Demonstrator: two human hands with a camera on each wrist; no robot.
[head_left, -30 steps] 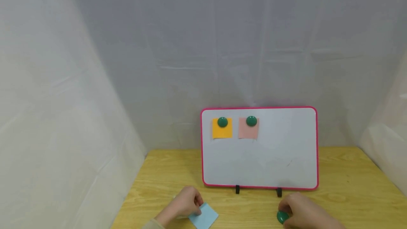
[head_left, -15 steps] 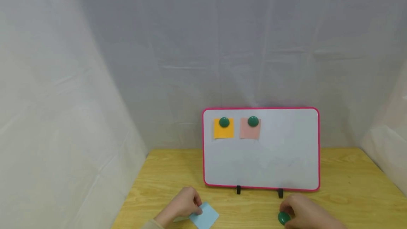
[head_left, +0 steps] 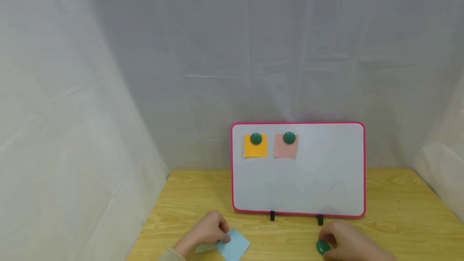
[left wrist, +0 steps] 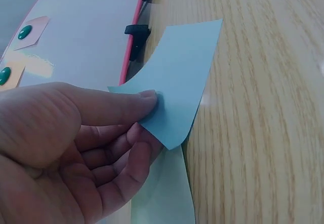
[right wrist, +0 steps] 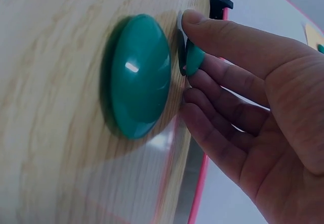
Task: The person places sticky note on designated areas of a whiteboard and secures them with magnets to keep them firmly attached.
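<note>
The left hand (left wrist: 76, 148) pinches a light blue paper note (left wrist: 179, 87), curved, its free corner pointing away over the table (head_left: 398, 196). The right hand (right wrist: 253, 113) pinches a small green magnet (right wrist: 194, 58) beside a bigger round one.

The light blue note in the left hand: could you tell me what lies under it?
Under the light blue note lies a second pale sheet on the wooden table. The left hand covers its remainder.

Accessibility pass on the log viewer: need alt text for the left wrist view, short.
A left hand pinches the corner of a curled light blue sticky note just above a wooden table. Behind stands a pink-framed whiteboard with green magnets pinning two notes.
</note>
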